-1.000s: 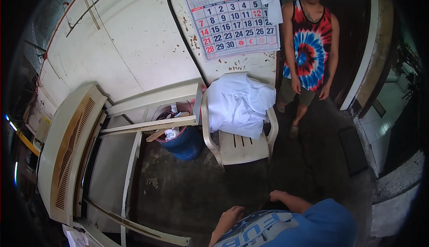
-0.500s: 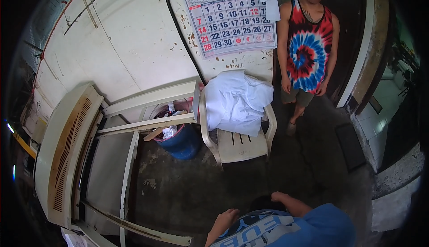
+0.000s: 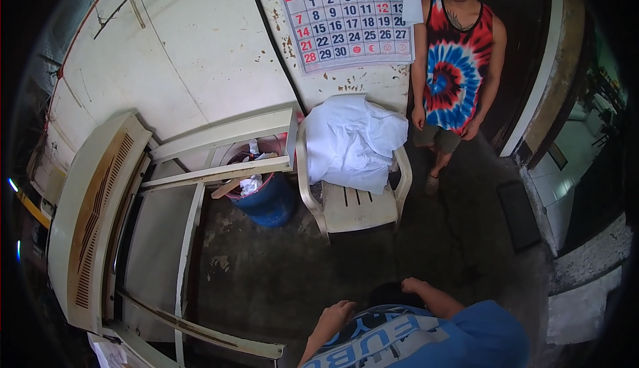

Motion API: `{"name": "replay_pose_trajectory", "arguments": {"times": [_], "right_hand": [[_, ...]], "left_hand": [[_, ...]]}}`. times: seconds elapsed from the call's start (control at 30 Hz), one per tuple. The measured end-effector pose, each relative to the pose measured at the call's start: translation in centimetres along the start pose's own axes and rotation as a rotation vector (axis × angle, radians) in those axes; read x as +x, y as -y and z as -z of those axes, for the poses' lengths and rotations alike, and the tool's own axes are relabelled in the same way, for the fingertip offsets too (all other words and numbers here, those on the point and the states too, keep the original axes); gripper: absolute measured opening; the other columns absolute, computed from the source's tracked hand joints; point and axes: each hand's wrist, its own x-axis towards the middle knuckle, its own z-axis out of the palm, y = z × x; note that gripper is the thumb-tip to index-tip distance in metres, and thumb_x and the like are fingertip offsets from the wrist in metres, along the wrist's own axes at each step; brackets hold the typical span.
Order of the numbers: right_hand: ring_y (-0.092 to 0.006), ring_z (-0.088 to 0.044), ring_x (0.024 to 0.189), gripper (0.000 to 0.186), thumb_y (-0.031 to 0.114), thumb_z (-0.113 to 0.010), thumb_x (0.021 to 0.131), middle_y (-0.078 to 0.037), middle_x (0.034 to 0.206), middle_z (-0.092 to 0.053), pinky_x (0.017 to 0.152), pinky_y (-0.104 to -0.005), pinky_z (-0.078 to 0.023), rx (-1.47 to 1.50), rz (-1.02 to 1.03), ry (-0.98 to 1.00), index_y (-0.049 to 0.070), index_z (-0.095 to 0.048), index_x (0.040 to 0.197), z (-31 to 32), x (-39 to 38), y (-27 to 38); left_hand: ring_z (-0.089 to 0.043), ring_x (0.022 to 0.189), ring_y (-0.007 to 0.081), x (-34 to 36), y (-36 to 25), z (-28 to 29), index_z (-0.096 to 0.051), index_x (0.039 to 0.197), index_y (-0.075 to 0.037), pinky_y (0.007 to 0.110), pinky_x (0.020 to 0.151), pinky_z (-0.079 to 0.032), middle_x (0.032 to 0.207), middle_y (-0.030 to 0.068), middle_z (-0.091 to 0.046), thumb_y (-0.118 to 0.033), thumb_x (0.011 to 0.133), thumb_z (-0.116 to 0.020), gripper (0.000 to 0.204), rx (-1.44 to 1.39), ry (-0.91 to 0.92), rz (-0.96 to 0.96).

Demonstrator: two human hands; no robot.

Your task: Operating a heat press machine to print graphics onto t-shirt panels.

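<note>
Low in the head view, my left hand [image 3: 338,315] is in front of my blue shirt [image 3: 426,335] with its fingers curled inward. My right hand [image 3: 411,286] is also closed, a short way to the right, by a dark patch at the front of my body. What either hand may hold is hidden. Both are well apart from the white plastic armchair [image 3: 359,216] ahead, which has white cloth [image 3: 353,143] draped over its back and seat.
A person [image 3: 459,68] in a tie-dye tank top stands beyond the chair, right. A blue bin [image 3: 269,201] with crumpled scraps is left of the chair. A cream metal frame [image 3: 219,180] with a slatted panel [image 3: 100,221] fills the left. A dark mat [image 3: 519,216] lies right.
The view has tilted slightly down, so the chair, bin and calendar appear higher. My hands stay closed at my front, almost unmoved. The other person remains standing in place.
</note>
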Motion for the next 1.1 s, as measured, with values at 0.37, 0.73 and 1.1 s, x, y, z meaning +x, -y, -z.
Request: {"name": "replay_pose_trajectory", "arguments": {"times": [0.37, 0.73, 1.1], "right_hand": [[-0.0296, -0.055, 0.102, 0.033, 0.021, -0.051, 0.075, -0.012, 0.108, -0.059, 0.088, -0.0389, -0.043, -0.077, 0.048, 0.005, 0.015, -0.062, 0.105, 0.2, 0.2, 0.5], [-0.0317, -0.054, 0.103, 0.034, 0.020, -0.051, 0.076, -0.015, 0.112, -0.056, 0.086, -0.0416, -0.044, -0.091, 0.040, 0.006, 0.009, -0.061, 0.106, -0.2, -1.2, -0.3], [-0.0301, -0.055, 0.102, 0.032, 0.025, -0.049, 0.080, -0.014, 0.110, -0.058, 0.086, -0.0399, -0.044, 0.022, 0.000, -0.053, 0.011, -0.060, 0.107, -2.8, -1.1, -6.0]], "left_hand": [[-0.059, 0.089, 0.0289, -1.1, -0.4, -0.1, -0.057, 0.102, -0.007, 0.039, 0.073, -0.049, 0.103, 0.0111, -0.059, -0.015, 0.081, -0.054, 0.022, -0.031, -0.049, 0.046], [-0.059, 0.088, 0.0293, -1.3, -1.2, -1.3, -0.057, 0.101, -0.008, 0.039, 0.072, -0.049, 0.100, 0.0111, -0.059, -0.018, 0.082, -0.052, 0.022, -0.043, -0.087, 0.029], [-0.059, 0.088, 0.0298, 2.0, -2.4, -1.8, -0.057, 0.103, -0.008, 0.041, 0.074, -0.048, 0.100, 0.0101, -0.059, -0.019, 0.083, -0.051, 0.023, 0.014, 0.064, -0.032]]}}
